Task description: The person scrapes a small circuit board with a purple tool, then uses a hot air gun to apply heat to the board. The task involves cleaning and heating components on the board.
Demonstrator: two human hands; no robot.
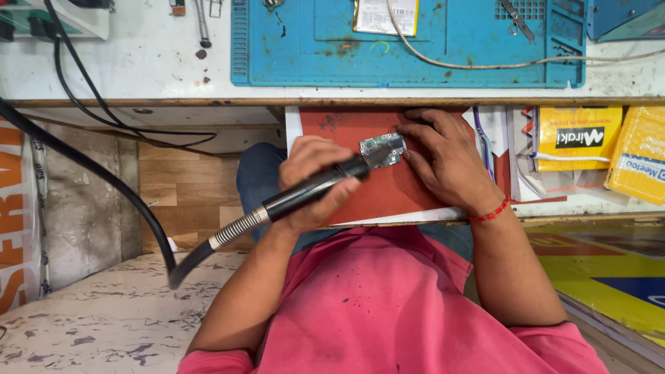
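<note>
My left hand (309,173) grips a black handpiece (315,189) with a ribbed metal collar and a thick black hose trailing down to the left. Its tip points at a small green circuit board (382,147). The board lies on a red pad (388,194) on a pull-out shelf under the bench. My right hand (443,161), with a red thread band at the wrist, lies flat on the pad, fingertips touching the circuit board's right edge.
A blue work mat (415,59) covers the white benchtop above, with a flat white device (386,15), tweezers (516,19) and a beige cable (485,66) on it. Yellow packets (578,138) sit right of the pad. Black cables (90,104) hang at left.
</note>
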